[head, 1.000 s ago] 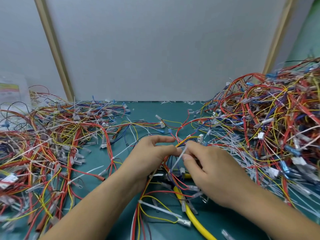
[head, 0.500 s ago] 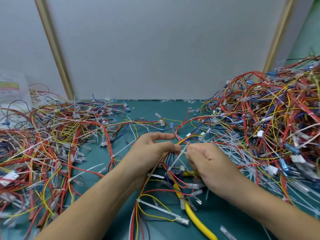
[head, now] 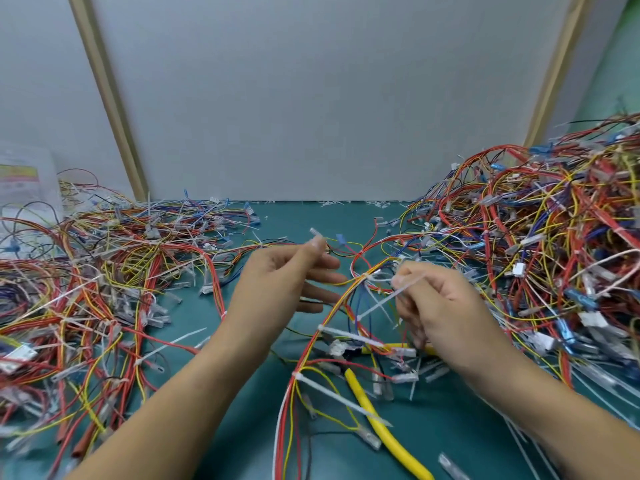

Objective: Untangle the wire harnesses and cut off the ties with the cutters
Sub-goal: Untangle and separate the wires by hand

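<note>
My right hand (head: 441, 311) pinches a white cable tie (head: 381, 301) between thumb and forefinger; the tie slants down to the left from my fingertips. My left hand (head: 284, 285) hovers just left of it with fingers spread and straight, holding nothing. Between and below the hands lies a harness of red, yellow and white wires (head: 301, 362) bound by white ties. The yellow-handled cutters (head: 379, 419) lie on the green mat (head: 239, 420) under my right wrist, partly covered by wires.
A high tangled pile of harnesses (head: 540, 258) fills the right side. A flatter spread of wires and cut ties (head: 104, 289) covers the left. A grey wall panel (head: 311, 98) closes the back. A clear bag (head: 24, 181) stands far left.
My left hand has let go of the wires and opened, moving left and up. My right hand has drawn the white tie away to the right.
</note>
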